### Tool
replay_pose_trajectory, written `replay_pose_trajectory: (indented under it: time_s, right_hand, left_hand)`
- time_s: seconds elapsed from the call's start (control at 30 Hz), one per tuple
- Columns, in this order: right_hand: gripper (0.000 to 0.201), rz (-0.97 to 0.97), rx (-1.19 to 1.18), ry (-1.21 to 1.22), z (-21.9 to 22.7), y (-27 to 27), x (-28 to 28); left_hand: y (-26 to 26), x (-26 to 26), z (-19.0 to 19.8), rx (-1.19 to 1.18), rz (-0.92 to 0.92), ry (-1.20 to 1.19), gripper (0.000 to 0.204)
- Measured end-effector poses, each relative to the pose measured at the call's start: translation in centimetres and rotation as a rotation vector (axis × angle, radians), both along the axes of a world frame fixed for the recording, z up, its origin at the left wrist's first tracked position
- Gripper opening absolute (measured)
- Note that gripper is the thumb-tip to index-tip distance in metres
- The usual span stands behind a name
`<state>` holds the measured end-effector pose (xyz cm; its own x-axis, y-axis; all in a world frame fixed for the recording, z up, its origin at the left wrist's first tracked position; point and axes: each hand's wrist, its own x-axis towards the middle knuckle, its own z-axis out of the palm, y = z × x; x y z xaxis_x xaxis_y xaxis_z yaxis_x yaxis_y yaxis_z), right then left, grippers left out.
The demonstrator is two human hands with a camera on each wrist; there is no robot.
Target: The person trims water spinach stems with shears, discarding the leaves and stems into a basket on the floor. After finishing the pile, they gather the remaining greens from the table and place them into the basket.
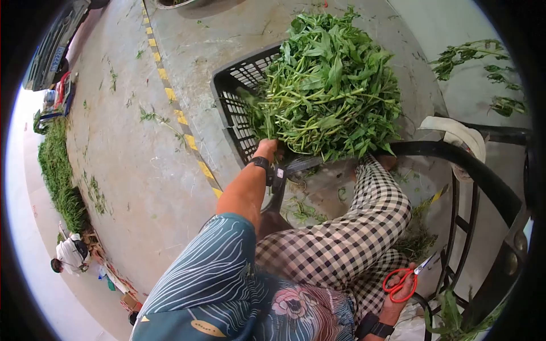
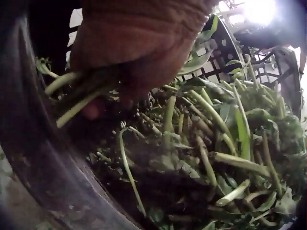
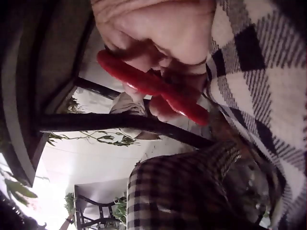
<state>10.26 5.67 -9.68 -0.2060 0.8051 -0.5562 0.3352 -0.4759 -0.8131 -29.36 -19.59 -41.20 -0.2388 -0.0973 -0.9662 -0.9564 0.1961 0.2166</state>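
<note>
Nearest, grips red-handled scissors [image 1: 417, 271] in the right hand [image 1: 405, 287], with fingers curled about the loops, low beside the checked trousers [image 1: 330, 244]. Points the blades outward to the right, toward a black frame [image 1: 466, 156] hung with a pale cloth [image 1: 463, 136], and away from the greens.

A little farther out, reaches the left hand [image 1: 268, 150] down inside the near left corner of a black basket [image 1: 245, 74] and grasps a few stems [image 2: 76, 109]. Pokes their blunt ends out of the grip toward the basket's wall; cannot tell how many, with the fingertips in shadow.

Faces a heap of leafy greens [image 1: 335, 85] piled high in the same basket, ahead and to the right of the left hand. Has many long stems lying crosswise there, with blunt ends toward that hand and leaves spreading far and right. Has the left hand nearer by far, just beside the heap, and the right hand well apart, back past the knee.

Beyond, shows a yellow-and-black strip [image 1: 181, 117] along the floor [image 1: 131, 170], then a long bank of greenery [image 1: 57, 176] at far left.
</note>
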Motion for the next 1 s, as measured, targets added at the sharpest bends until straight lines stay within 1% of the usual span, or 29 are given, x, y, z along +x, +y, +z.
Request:
replay_pose_trajectory:
  time_s: [0.03, 0.07, 0.1, 0.13, 0.17, 0.2, 0.23, 0.27, 0.33, 0.37, 0.47, 0.5, 0.57, 0.67, 0.73, 0.8, 0.83, 0.87, 0.93, 1.0]
  right_hand:
    - [0.045, -0.053, -0.046, 0.022, -0.2, 0.1, 0.3]
    - [0.045, -0.05, -0.039, 0.012, -0.1, 0.0, -0.1]
    - [0.045, -0.048, -0.033, 0.001, 0.2, -0.2, -0.6]
    - [0.045, -0.046, -0.025, -0.011, 0.5, -0.4, -0.9]
    - [0.047, -0.026, -0.022, -0.018, 0.3, -0.2, -0.8]
    - [0.047, -0.019, -0.017, -0.027, 0.2, -0.2, -0.7]
    - [0.048, -0.011, -0.013, -0.038, 0.0, -0.1, -0.7]
    - [0.049, -0.004, -0.01, -0.049, -0.2, -0.2, -0.7]
    - [0.05, 0.001, -0.023, -0.046, -0.3, -0.3, -0.7]
    - [0.051, 0.002, -0.027, -0.046, -0.3, -0.3, -0.7]
    - [0.051, -0.046, -0.025, -0.069, 0.1, -0.6, -1.3]
    - [0.051, -0.045, -0.023, -0.075, 0.1, -0.5, -1.2]
    - [0.051, -0.043, -0.019, -0.081, -0.3, -0.4, -0.9]
    - [0.051, -0.019, -0.014, -0.045, -0.3, -0.4, -1.0]
    - [0.051, -0.022, -0.017, -0.044, -0.2, -0.5, -1.3]
    - [0.051, -0.013, -0.023, -0.022, -0.2, -0.4, -1.4]
    - [0.051, -0.002, -0.03, -0.001, -0.5, -0.2, -1.3]
    - [0.051, 0.01, -0.039, 0.018, -0.7, -0.1, -1.2]
    - [0.051, 0.021, -0.035, 0.028, -1.0, -0.1, -1.7]
    - [0.05, 0.034, -0.045, 0.053, -1.1, 0.1, -1.9]
  left_hand:
    - [0.3, -0.4, 1.5, -0.035, -0.087, -0.027, 0.022]
    - [-1.7, -0.1, -4.5, -0.023, -0.923, 0.133, 0.023]
    - [-3.7, 0.3, -10.3, -0.199, -1.682, 0.472, 0.023]
    - [-5.1, 0.5, -9.2, -0.266, -1.602, 0.504, 0.025]
    - [-6.1, 1.5, -7.0, -0.331, -1.52, 0.538, 0.026]
    - [-6.5, 2.1, -5.7, -0.394, -1.437, 0.57, 0.028]
    - [-7.1, 2.8, -9.1, -0.367, -1.365, 0.464, 0.031]
    - [-7.6, 2.7, -10.9, -0.25, -1.254, 0.369, 0.036]
    - [-8.8, 2.2, -12.7, -0.024, -1.022, 0.177, 0.049]
    - [-4.6, 2.3, -2.7, -0.206, -1.068, 0.417, 0.034]
    - [-3.7, 2.8, -7.4, -0.066, -1.321, 0.683, 0.034]
    - [-2.5, 2.0, -6.7, -0.096, -1.484, 0.598, 0.031]
    - [0.1, -0.2, -3.8, -0.163, -1.802, 0.408, 0.027]
    - [-0.7, -0.6, -2.9, -0.169, -1.674, 0.462, 0.023]
    - [-0.8, 0.1, -0.8, 0.085, -0.627, 0.273, 0.016]
    - [-1.2, 1.0, 2.6, 0.299, 0.422, 0.056, 0.01]
    - [-1.7, 1.0, 5.9, 0.29, 0.35, 0.113, 0.009]
    - [-3.3, 1.2, 6.2, 0.363, 0.346, 0.127, 0.008]
    - [-4.7, 1.1, 11.7, 0.283, 0.124, 0.233, 0.009]
    - [-8.3, 0.2, 13.9, 0.174, -0.335, 0.368, 0.015]
